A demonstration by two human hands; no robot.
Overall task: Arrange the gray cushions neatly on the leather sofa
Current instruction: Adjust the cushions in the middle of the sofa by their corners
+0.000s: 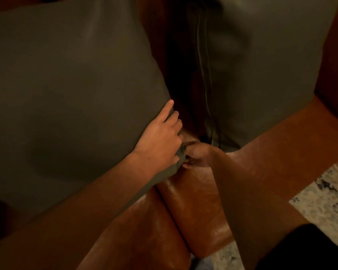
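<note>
A large gray cushion (pixel 70 90) leans on the brown leather sofa (pixel 199 201) and fills the left of the view. My left hand (pixel 160 137) lies on its lower right corner, thumb and fingers pinching the fabric edge. My right hand (pixel 197 154) grips the same corner from the right, its fingers partly hidden behind the fabric. A second gray cushion (pixel 261 71) with a piped edge stands upright at the right, against the sofa back. A dark gap separates the two cushions.
The sofa's armrest (pixel 332 61) rises at the far right. A light patterned rug (pixel 320 199) covers the floor at the lower right. A seam (pixel 164 203) divides the two seat pads below my hands.
</note>
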